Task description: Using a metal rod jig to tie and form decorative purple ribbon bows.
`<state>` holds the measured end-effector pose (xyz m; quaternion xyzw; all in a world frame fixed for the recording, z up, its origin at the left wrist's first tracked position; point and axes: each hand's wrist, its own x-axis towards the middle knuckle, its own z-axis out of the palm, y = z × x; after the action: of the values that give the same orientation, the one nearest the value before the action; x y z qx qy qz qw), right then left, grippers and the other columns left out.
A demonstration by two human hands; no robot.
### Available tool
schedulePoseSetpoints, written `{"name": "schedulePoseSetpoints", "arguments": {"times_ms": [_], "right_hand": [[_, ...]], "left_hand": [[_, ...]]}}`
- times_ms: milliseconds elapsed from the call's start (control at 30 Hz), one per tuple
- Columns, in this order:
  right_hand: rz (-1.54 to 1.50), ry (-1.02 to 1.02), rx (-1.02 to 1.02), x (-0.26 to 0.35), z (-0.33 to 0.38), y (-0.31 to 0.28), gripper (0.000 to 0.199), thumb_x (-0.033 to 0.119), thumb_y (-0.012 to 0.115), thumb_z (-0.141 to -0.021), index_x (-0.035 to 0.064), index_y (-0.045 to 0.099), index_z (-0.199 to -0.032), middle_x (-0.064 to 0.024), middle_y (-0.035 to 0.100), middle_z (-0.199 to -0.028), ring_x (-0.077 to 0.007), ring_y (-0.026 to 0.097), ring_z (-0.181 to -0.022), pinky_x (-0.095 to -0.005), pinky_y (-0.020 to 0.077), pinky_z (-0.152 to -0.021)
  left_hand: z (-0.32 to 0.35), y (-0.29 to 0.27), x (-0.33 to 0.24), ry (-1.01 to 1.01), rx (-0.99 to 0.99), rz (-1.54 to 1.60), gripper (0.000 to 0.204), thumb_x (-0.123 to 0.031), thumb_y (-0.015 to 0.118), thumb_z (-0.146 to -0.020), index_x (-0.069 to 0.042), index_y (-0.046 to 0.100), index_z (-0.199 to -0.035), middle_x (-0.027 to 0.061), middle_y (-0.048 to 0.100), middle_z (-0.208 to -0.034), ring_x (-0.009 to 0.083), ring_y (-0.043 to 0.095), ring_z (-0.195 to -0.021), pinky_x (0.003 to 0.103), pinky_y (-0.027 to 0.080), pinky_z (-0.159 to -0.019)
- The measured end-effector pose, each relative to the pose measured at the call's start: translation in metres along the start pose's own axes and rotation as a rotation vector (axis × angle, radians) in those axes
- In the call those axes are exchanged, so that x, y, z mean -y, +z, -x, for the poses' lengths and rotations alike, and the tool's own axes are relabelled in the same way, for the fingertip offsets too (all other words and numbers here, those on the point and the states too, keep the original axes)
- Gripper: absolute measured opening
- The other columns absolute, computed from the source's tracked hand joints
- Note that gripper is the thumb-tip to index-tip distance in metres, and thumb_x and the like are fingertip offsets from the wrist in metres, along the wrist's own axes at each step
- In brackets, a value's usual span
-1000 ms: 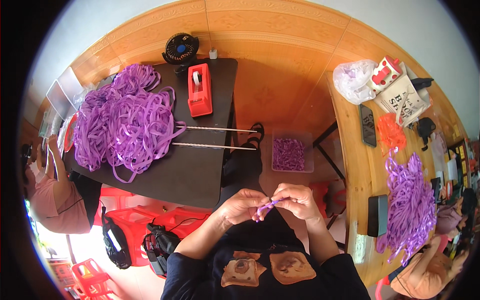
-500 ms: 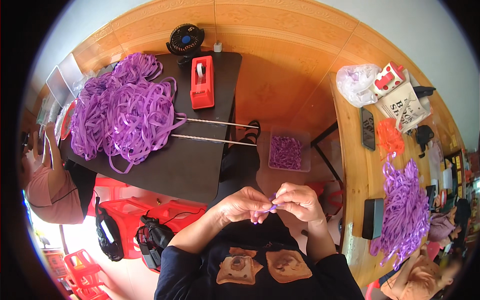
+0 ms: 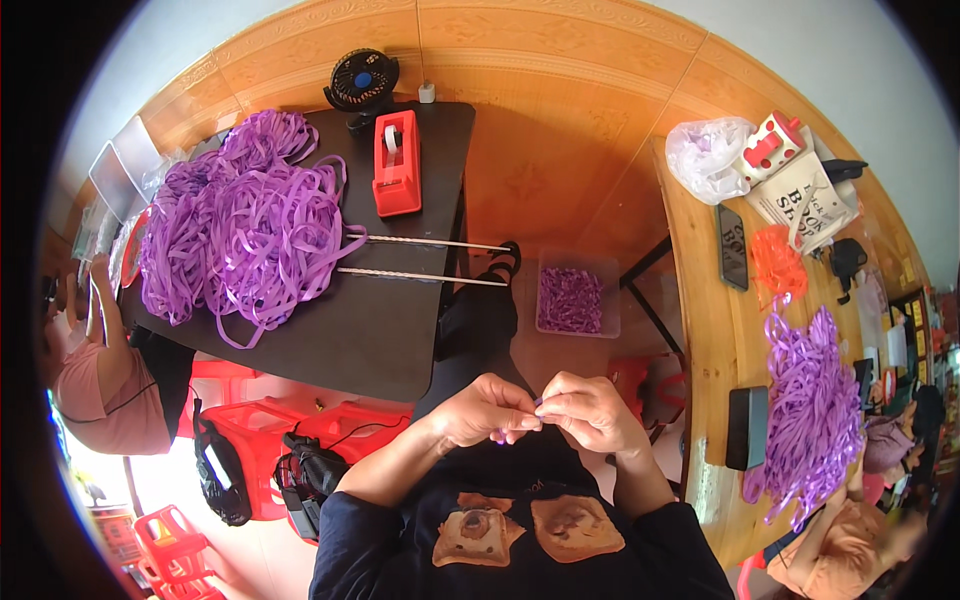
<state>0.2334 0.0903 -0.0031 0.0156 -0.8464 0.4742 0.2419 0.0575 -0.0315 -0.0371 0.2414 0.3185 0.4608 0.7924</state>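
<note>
Head view. The left hand (image 3: 487,410) and right hand (image 3: 592,412) meet fingertip to fingertip above the lap, both pinched shut on a small purple ribbon piece (image 3: 520,424) that lies crosswise between them, equally near to each. The clear tray of purple pieces (image 3: 571,299) sits ahead on the floor; the purple ribbon heap (image 3: 240,225) rests on the black tabletop (image 3: 370,330), ahead-left. Compared with half a second earlier, the hands remain joined at the same spot.
</note>
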Motion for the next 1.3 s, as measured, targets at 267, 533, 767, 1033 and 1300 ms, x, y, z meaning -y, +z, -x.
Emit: {"name": "schedulePoseSetpoints", "arguments": {"times_ms": [267,533,767,1033,1300], "right_hand": [[0.005,0.035,-0.122,0.003,0.005,0.011,0.024,-0.009,0.066,-0.067,0.0004,0.062,-0.088,-0.0101,0.057,-0.078,-0.0249,0.058,-0.059,-0.0317,0.0442,-0.049],[0.144,0.054,-0.118,0.009,0.003,0.011,0.012,-0.009,0.064,-0.072,-0.0019,0.062,-0.082,-0.0092,0.056,-0.074,-0.0202,0.058,-0.060,-0.0282,0.0433,-0.052],[-0.079,0.363,-0.272,-0.009,0.005,0.022,0.005,-0.009,0.061,-0.077,-0.0034,0.061,-0.077,-0.0097,0.055,-0.071,-0.0182,0.054,-0.061,-0.0272,0.0403,-0.054],[-0.012,0.148,-0.195,-0.014,0.007,-0.006,0.013,-0.010,0.061,-0.077,-0.0017,0.063,-0.087,-0.0105,0.057,-0.073,-0.0221,0.057,-0.063,-0.0292,0.0441,-0.057],[-0.052,0.106,-0.189,-0.005,0.006,-0.010,0.013,-0.010,0.063,-0.076,-0.0015,0.063,-0.087,-0.0099,0.058,-0.076,-0.0215,0.059,-0.063,-0.0294,0.0453,-0.054]], "left_hand": [[0.015,0.028,-0.016,0.504,-0.259,-0.853,0.008,-0.003,0.069,-0.079,0.003,0.064,-0.080,0.0093,0.062,-0.070,0.0203,0.058,-0.063,0.031,0.045,-0.057],[0.012,0.029,-0.016,0.760,-0.276,-1.247,0.008,0.000,0.066,-0.075,0.003,0.059,-0.074,0.0114,0.055,-0.069,0.0259,0.056,-0.063,0.034,0.045,-0.054],[-0.008,0.023,0.004,0.976,-0.456,-1.945,0.010,-0.002,0.063,-0.070,0.003,0.057,-0.075,0.0101,0.049,-0.068,0.0240,0.052,-0.061,0.033,0.045,-0.049],[-0.002,0.013,-0.014,0.174,-0.265,-0.362,0.029,-0.012,0.067,-0.087,0.006,0.063,-0.109,0.0025,0.061,-0.072,0.0091,0.056,-0.062,0.021,0.044,-0.055],[-0.010,0.008,-0.006,0.130,-0.155,-0.102,0.022,-0.014,0.059,-0.093,0.005,0.066,-0.100,0.0061,0.059,-0.066,0.0107,0.058,-0.060,0.021,0.043,-0.051]]}}
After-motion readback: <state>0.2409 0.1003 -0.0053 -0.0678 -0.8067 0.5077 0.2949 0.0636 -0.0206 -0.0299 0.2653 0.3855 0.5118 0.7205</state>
